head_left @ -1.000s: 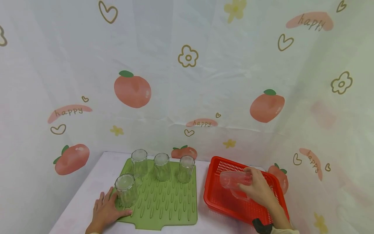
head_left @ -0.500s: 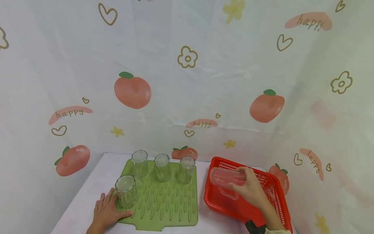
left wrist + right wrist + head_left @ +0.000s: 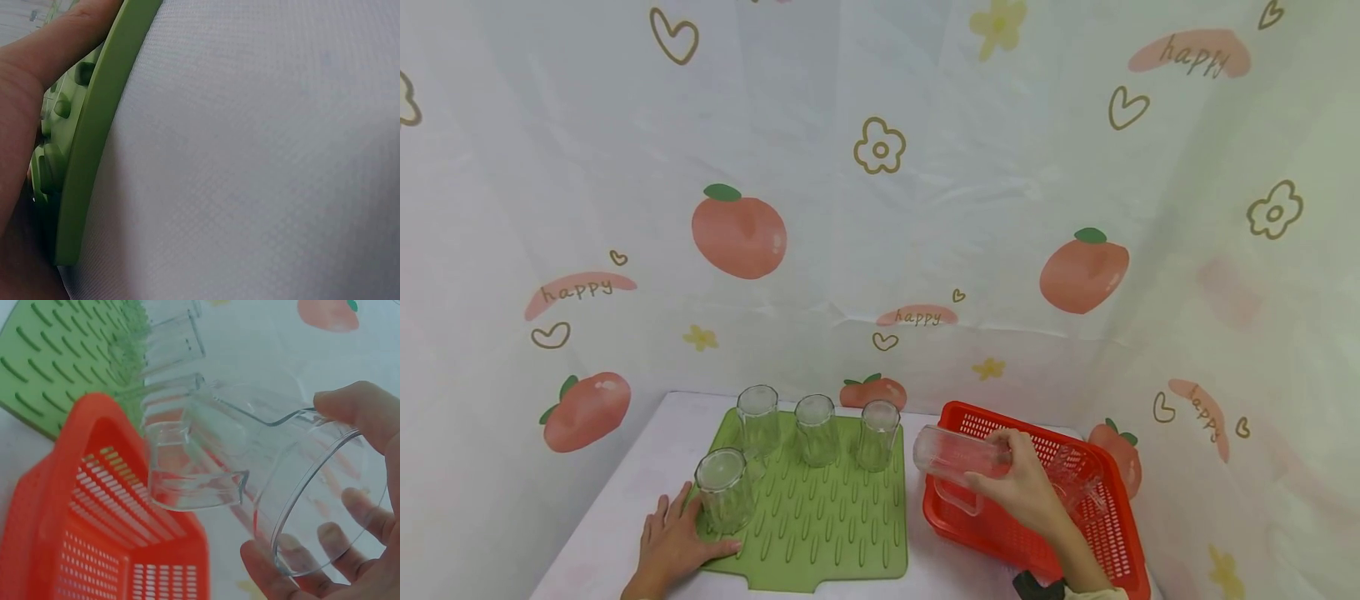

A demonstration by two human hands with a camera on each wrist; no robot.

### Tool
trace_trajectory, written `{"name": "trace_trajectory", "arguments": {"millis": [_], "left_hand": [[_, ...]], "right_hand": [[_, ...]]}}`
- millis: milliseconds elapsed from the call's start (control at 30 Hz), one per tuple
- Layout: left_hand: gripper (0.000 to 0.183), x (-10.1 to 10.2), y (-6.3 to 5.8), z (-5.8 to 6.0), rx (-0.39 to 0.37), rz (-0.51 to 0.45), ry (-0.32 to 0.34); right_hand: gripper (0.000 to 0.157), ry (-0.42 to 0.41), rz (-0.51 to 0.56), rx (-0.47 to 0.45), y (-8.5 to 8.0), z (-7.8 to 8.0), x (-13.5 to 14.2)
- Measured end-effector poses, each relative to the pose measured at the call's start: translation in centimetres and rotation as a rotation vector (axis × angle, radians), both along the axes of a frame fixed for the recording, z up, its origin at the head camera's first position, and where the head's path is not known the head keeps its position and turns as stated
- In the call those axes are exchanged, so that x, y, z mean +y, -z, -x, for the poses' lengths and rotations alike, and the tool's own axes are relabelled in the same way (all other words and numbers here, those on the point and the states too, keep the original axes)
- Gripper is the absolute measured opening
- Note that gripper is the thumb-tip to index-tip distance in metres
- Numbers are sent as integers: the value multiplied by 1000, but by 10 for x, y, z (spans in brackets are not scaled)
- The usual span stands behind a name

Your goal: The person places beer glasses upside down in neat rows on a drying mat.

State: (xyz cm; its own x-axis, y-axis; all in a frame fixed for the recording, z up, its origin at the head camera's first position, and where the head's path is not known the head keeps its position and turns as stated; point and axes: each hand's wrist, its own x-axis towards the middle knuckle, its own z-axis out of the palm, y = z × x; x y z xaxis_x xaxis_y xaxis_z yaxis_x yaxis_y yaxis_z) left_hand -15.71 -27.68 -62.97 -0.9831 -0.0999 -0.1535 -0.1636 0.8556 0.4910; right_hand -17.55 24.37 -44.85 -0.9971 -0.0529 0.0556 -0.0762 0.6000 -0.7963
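Curtained-off nook, fruit-print fabric backdrop point(image 3: 910, 233), white tabletop point(image 3: 673, 442)

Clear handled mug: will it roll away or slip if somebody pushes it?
Lying down, the clear handled mug would probably roll only a little, because its handle sticks out. Its shiny, smooth-looking wall might slip in the fingers. It's likely stiff, as its rim looks round while held.

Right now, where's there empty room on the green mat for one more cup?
The green mat is bare across its middle and front right, between the row of three glasses, the near-left glass and the mat's right edge. Crowded: the back, with its row, and the left edge, where the left hand rests by that glass.
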Motion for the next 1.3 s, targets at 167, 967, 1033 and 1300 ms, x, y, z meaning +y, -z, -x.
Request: {"name": "trace_trajectory", "arguments": {"millis": [167,967,1033,1300], "left_hand": [[125,-1,1,0,4,-5,0],[125,1,-2,1,-14,-1,-2],[124,1,-2,1,-13,-1,-1],[125,1,-2,1,-8,7,-4]], "right_hand": [[65,-33,64,22,3,0,-9],[59,-167,294,24,2,1,-51],[61,-169,301,13,4,2,-55],[61,-186,312,5,10,-1,-73]]}}
